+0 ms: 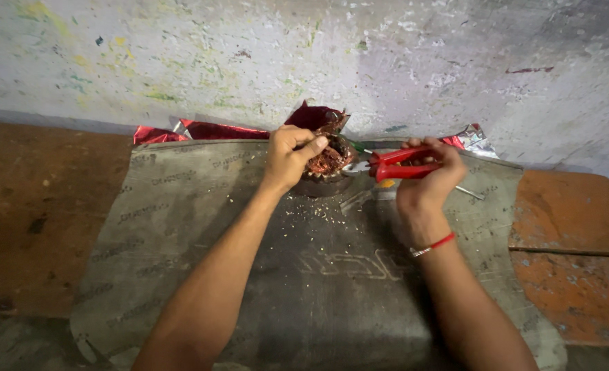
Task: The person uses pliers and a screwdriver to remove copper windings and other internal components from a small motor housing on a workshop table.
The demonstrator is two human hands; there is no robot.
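My left hand (289, 156) grips a round motor winding (328, 161) of copper wire, holding it steady on a grey woven sack (249, 275) spread over the floor. My right hand (428, 180) is closed around the red handles of a pair of pliers (397, 165), whose jaws point left and meet the right side of the winding. A red thread and a thin bangle circle my right wrist. Small bits of debris (311, 209) lie scattered on the sack just below the winding.
Crumpled red and silver foil wrapping (201, 129) lies along the sack's far edge, against a paint-speckled white wall (318, 55). A thin metal rod (471, 193) sticks out to the right of my right hand. Bare reddish-brown floor (579, 261) flanks the sack.
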